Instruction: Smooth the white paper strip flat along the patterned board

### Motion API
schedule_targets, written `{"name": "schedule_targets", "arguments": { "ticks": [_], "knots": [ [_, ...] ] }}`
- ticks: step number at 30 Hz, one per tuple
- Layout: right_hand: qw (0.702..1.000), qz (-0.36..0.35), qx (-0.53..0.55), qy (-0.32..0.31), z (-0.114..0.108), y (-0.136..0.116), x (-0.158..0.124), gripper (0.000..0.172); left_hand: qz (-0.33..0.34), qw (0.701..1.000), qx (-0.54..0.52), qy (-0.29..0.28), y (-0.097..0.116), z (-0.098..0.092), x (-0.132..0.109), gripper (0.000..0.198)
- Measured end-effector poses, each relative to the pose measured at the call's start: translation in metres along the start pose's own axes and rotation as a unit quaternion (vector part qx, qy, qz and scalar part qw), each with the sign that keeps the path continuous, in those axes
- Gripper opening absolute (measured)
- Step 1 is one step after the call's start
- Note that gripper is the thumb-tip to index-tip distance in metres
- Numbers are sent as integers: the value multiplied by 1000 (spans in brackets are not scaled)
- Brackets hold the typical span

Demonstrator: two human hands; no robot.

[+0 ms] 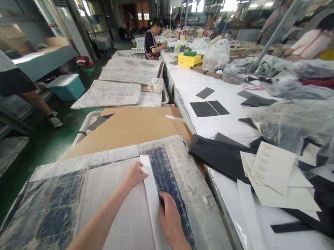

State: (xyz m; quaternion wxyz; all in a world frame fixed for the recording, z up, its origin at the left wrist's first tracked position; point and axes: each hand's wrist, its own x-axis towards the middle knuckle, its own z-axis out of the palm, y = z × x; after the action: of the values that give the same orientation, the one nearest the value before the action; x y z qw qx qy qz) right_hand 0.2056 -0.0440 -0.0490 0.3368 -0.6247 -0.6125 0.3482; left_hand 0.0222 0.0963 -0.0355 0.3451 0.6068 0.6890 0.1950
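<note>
A white strip [152,204] lies along the right edge of a white sheet [106,219] on the worn cutting mat [49,216], beside a dark ruler-like band [167,182] of the mat's grid. The strip looks thin, light and limp — likely to curl or slide if lifted by one end, so flat pressure near both ends suits it better than a pinch. The left hand [135,175] rests at the strip's far end, fingers curled down onto it. The right hand [170,218] presses flat nearer by, fingers together at the strip's edge. Beyond lie brown cardboard [133,127] and, to the right, a long white table [215,127] with black fabric pieces [208,108] — farther off, a seated person [153,42].
</note>
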Motion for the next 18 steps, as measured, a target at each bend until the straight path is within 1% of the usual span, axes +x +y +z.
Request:
{"name": "schedule_targets", "arguments": {
  "ticks": [4, 8, 11, 14, 16, 18],
  "knots": [
    [1000, -3, -4, 2, 0, -1, 0, 42, 5, 1000, 10, 8, 1, 1, -1, 33],
    [1000, -12, -11, 6, 0, 0, -2, 42, 25, 999, 24, 25, 2, 5, -6, 38],
    [1000, -23, -17, 12, 2, -1, -4, 42, 50, 997, 28, 49, -1, 8, -10, 47],
    [999, -32, -26, 18, 4, -3, -7, 40, 67, 995, 21, 78, -7, 7, -12, 54],
    [999, -36, -30, 20, 5, -3, -9, 39, 73, 993, 15, 97, -9, 3, -15, 51],
    [999, -40, -32, 18, 6, -3, -9, 39, 92, 989, 17, 113, -7, -3, -26, 40]
  ]
}}
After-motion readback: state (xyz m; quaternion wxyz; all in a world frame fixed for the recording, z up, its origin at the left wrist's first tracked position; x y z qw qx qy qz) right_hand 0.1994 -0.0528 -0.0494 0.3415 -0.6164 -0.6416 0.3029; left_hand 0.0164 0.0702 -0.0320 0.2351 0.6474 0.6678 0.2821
